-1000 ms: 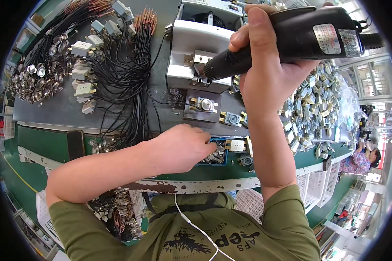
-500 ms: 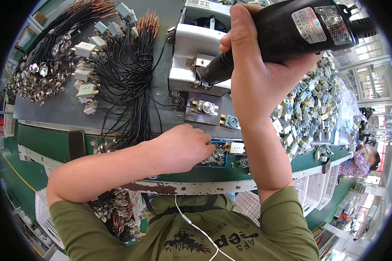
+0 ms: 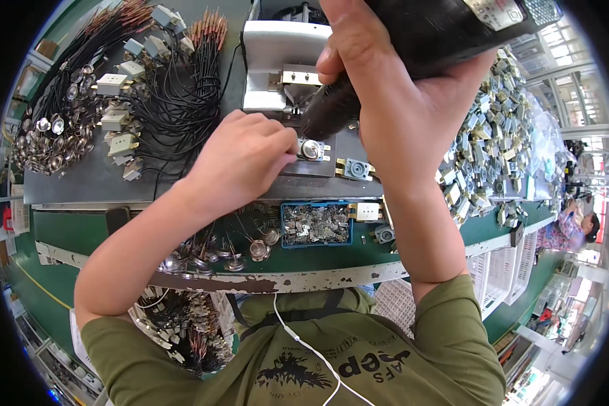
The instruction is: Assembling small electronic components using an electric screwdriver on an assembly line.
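Note:
My right hand (image 3: pixel 413 101) is wrapped round a black electric screwdriver (image 3: pixel 426 34), its narrow nose pointing down and left. That nose is just above a small thermostat-like part (image 3: pixel 311 149) with a round metal centre and side terminals, which sits on a flat metal block (image 3: pixel 318 166). My left hand (image 3: pixel 247 159) is closed in a pinch at the left side of this part. Whatever its fingertips hold is hidden. Behind the block stands a silver metal fixture (image 3: pixel 267 64) with a white part (image 3: pixel 301 74) in it. A similar grey part (image 3: pixel 355 169) lies just right of the block.
A blue tray (image 3: pixel 316 245) of small metal pieces is near the bench edge. Bundled black wires (image 3: pixel 176 95) with white blocks and metal caps cover the left. Many switch parts (image 3: pixel 484 149) are heaped at right. A person (image 3: pixel 568 229) is at far right.
My left hand has left the blue tray and moved up to the part on the block, uncovering the tray. The screwdriver's nose has come lower, nearer that part.

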The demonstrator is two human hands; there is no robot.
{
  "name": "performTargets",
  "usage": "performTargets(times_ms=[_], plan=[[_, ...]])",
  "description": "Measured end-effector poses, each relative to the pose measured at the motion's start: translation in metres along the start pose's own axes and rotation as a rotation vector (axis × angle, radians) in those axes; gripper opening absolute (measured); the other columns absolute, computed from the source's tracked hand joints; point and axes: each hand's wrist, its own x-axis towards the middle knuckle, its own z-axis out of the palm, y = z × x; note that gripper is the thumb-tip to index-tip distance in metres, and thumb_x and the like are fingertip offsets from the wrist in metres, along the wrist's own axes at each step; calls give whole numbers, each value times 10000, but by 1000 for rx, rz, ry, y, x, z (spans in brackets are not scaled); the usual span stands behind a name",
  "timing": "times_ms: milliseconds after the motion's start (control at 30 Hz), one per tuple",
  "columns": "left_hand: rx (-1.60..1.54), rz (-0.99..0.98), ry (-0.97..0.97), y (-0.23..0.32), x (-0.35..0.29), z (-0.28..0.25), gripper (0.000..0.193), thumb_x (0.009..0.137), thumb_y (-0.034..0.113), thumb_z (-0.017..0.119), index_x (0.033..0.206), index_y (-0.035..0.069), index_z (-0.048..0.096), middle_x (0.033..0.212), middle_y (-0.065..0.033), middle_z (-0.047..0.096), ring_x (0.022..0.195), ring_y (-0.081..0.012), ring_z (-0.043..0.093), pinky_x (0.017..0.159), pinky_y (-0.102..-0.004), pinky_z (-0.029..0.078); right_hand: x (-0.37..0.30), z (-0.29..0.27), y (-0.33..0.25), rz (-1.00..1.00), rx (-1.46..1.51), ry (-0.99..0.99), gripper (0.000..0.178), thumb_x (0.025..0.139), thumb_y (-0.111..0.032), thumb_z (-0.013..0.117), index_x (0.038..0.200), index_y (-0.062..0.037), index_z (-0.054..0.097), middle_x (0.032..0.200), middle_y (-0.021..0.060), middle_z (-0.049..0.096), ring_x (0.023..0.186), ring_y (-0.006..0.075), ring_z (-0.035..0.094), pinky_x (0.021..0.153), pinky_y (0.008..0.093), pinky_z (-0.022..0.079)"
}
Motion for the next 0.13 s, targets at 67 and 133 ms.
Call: performTargets(times_ms=[67,133], plan=[[54,29,-22,-3,-2,10,89,883,132,720,921,111,642,881,-24,674,891,-262,646,803,-396,453,-1,-4,-3,34,-66,-107,394,853,41,808,1188,32,601,917,89,730,747,119,694,651,238,555],[12,8,21,-6,-5,17,91,892,129,711,952,122,644,891,-29,675,914,-261,650,832,-405,460,-1,-16,-16,70,-132,-212,459,854,34,811,1258,36,593,930,95,740,767,122,702,662,232,556]])
